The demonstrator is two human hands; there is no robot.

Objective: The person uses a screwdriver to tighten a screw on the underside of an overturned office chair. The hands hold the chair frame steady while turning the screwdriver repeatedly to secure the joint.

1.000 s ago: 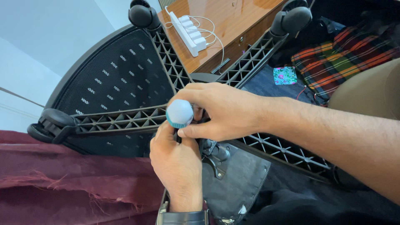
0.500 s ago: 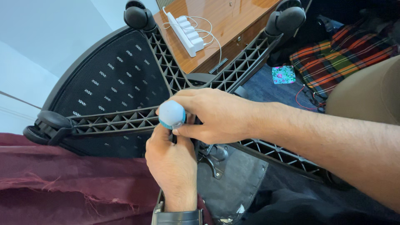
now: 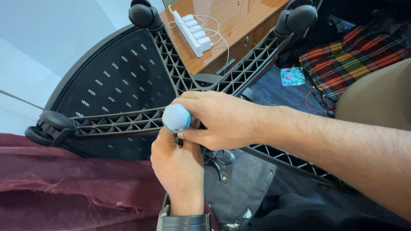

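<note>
My right hand (image 3: 222,122) is wrapped around a tool with a rounded white and light-blue handle end (image 3: 176,118), probably a screwdriver; its shaft is hidden. My left hand (image 3: 177,164) sits just below, fingers closed against the tool's lower part at the hub of an upturned office chair. The chair's black ribbed star base (image 3: 128,122) spreads outward from the hub with castor wheels (image 3: 143,15) at the arm ends. A grey metal seat mechanism plate (image 3: 235,179) lies beneath my hands.
Behind the base is the chair's black mesh back (image 3: 107,81). A wooden desk (image 3: 231,21) carries a white power strip (image 3: 190,30). Dark red cloth (image 3: 64,188) lies at lower left, a plaid blanket (image 3: 351,55) at upper right, a small floral pouch (image 3: 292,76) nearby.
Both hands and the tool have shifted slightly left and down in view; the grip on the tool is unchanged.
</note>
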